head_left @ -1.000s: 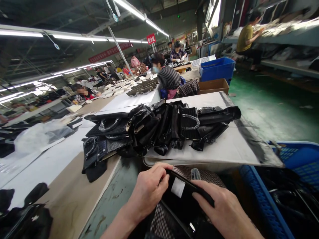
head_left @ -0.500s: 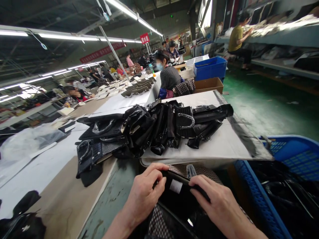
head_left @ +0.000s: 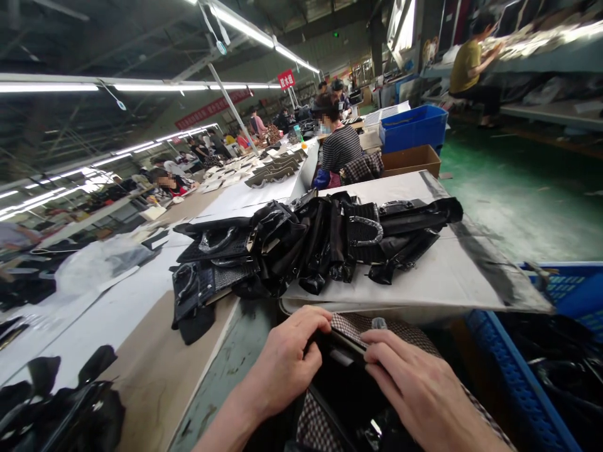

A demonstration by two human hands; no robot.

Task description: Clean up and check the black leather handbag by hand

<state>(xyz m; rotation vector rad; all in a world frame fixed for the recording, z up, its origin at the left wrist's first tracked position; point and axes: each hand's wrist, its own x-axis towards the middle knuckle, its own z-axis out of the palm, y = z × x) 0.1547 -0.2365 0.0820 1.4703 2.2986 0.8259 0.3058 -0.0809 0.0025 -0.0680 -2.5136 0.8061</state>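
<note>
Low in front of me is a black handbag (head_left: 351, 386) with its mouth spread, showing a dark lining. A pale label (head_left: 340, 356) lies against the inside of its far wall. My left hand (head_left: 294, 351) pinches the far rim at its left end. Further right along the same rim, my right hand (head_left: 407, 376) grips the edge with fingers curled over it. Behind the rim pokes up a plastic-wrapped handle (head_left: 378, 323). Brown-and-white checked fabric (head_left: 320, 420) shows around the bag. My thumbs are partly hidden.
Several black bags (head_left: 311, 242) are piled on the white tabletop (head_left: 452, 276) ahead. A blue crate (head_left: 518, 376) with black pieces stands at right. More black bags (head_left: 56, 402) lie at lower left. A co-worker in stripes (head_left: 342, 147) sits beyond the table, near a cardboard box (head_left: 414, 162).
The view has swung left, so the surroundings sit further right. The bag's far rim has tilted, and less of the label and handle shows. Both hands keep their hold.
</note>
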